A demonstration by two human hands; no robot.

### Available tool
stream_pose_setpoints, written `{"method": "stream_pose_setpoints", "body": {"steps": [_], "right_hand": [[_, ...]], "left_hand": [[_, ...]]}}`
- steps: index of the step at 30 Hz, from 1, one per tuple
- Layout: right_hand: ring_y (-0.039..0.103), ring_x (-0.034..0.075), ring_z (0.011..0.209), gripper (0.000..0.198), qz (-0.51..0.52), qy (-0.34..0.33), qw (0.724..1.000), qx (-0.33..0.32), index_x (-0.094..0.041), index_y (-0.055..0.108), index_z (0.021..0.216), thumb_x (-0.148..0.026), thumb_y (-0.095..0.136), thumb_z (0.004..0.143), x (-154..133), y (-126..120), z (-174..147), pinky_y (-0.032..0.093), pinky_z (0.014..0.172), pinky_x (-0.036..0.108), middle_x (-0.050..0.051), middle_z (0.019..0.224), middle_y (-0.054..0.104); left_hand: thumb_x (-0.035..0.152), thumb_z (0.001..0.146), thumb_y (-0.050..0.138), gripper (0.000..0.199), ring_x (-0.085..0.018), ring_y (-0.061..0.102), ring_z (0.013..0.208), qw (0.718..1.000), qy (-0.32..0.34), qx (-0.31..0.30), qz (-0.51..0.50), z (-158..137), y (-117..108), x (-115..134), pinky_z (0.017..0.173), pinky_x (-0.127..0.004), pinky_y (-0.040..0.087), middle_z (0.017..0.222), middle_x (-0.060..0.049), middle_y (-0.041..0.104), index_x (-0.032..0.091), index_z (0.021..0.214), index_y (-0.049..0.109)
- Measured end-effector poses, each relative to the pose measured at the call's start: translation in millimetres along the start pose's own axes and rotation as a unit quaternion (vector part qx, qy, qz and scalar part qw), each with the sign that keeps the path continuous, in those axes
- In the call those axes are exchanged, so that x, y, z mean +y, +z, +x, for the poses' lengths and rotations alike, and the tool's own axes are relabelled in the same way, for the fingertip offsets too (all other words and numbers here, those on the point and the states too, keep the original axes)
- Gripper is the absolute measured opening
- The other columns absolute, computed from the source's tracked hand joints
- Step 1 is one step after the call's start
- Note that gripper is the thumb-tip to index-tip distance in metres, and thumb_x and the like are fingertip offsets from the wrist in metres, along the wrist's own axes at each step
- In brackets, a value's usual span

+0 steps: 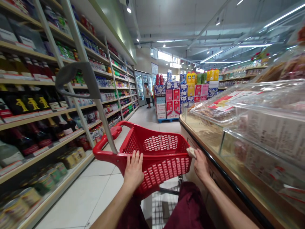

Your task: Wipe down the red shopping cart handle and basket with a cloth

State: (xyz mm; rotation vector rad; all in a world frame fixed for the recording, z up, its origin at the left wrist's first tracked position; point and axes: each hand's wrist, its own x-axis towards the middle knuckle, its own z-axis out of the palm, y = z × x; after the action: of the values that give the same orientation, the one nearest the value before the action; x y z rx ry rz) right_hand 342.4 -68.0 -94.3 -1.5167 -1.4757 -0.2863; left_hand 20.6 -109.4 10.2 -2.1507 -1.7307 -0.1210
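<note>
Head view: the left hand (133,170) rests flat on the red basket (164,173), the right hand (201,164) pinches a cloth (191,152) at its corner; likely wiping, and the next stroke wants steady bracing.

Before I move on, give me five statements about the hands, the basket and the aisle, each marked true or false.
1. The right hand holds a pale cloth. True.
2. The left hand holds a bottle. False: it lies on the side rim of the basket.
3. The basket is red. True.
4. The grey handle is below the basket. False: it is above.
5. Boxes are stacked on a blue pallet. True.
</note>
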Motion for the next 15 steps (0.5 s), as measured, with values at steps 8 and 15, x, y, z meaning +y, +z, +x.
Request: {"method": "stream_pose_setpoints", "body": {"steps": [8,15], "right_hand": [[0.043,0.017,0.113,0.041,0.055,-0.109,0.982,-0.147,-0.021,0.055,0.112,-0.011,0.034,0.078,-59.5,33.3,2.8,0.035,0.096,0.036,0.006,0.12,0.052],[0.052,0.022,0.1,0.03,0.034,-0.046,0.983,-0.176,-0.016,0.065,0.086,-0.013,0.037,0.078,-59.1,4.9,36.9,0.038,0.087,0.036,0.012,0.101,0.059]], "left_hand": [[0.037,0.069,0.048,0.07,-0.028,0.01,0.131,1.0,0.002,-0.007,-0.007,-0.2,1.2,-1.3,0.106,-0.044,0.0,0.14,-0.013,0.025,0.011,0.131,0.028],[0.038,0.069,0.047,0.071,-0.028,0.009,0.131,1.0,0.004,-0.005,-0.016,-0.4,2.0,0.5,0.106,-0.045,0.0,0.14,-0.013,0.024,0.011,0.132,0.027]]}}
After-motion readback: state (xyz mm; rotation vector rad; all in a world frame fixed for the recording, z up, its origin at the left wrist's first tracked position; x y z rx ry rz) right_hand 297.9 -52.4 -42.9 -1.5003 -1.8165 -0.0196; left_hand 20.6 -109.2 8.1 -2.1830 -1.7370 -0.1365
